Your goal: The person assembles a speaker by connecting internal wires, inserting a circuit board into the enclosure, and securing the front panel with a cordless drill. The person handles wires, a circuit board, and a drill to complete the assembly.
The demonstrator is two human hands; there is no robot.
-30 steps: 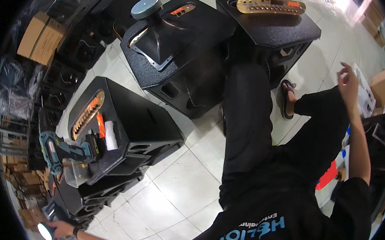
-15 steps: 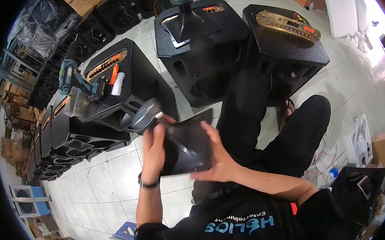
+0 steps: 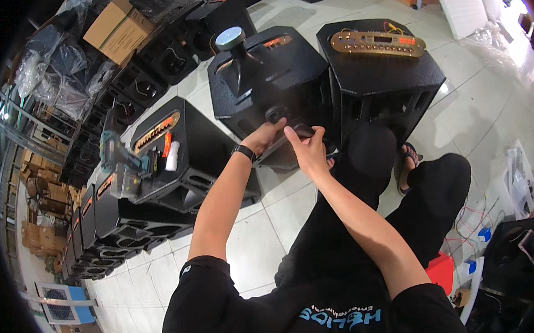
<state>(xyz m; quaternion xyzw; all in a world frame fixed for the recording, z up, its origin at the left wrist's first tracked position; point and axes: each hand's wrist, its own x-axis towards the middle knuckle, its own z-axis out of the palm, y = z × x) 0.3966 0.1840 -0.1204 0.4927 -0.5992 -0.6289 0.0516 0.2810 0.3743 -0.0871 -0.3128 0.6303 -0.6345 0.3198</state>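
Both my hands reach forward to the front of the middle black speaker cabinet (image 3: 267, 74), holding a black speaker horn (image 3: 277, 114) that is blurred and mostly hidden against it. My left hand (image 3: 265, 138), with a dark band at its wrist, is closed at the horn's left side. My right hand (image 3: 307, 148) grips a dark edge on its right side, fingers bent round it. I cannot tell whether the horn touches the cabinet. On the cabinet top stands another black horn (image 3: 242, 72) with a round grey driver (image 3: 230, 38) at its upper end.
At the right stands another cabinet (image 3: 384, 82) carrying a gold control panel (image 3: 378, 44). On the left cabinet (image 3: 200, 143) lie a cordless drill (image 3: 119, 159), an orange tool (image 3: 167, 145) and a white roll (image 3: 172, 156). A cardboard box (image 3: 118, 30) and stacked cabinets stand behind.
My hands have moved forward and away from my body, taking the horn from above my lap to the middle cabinet's front. The horn has turned, and its grey driver no longer shows clearly.
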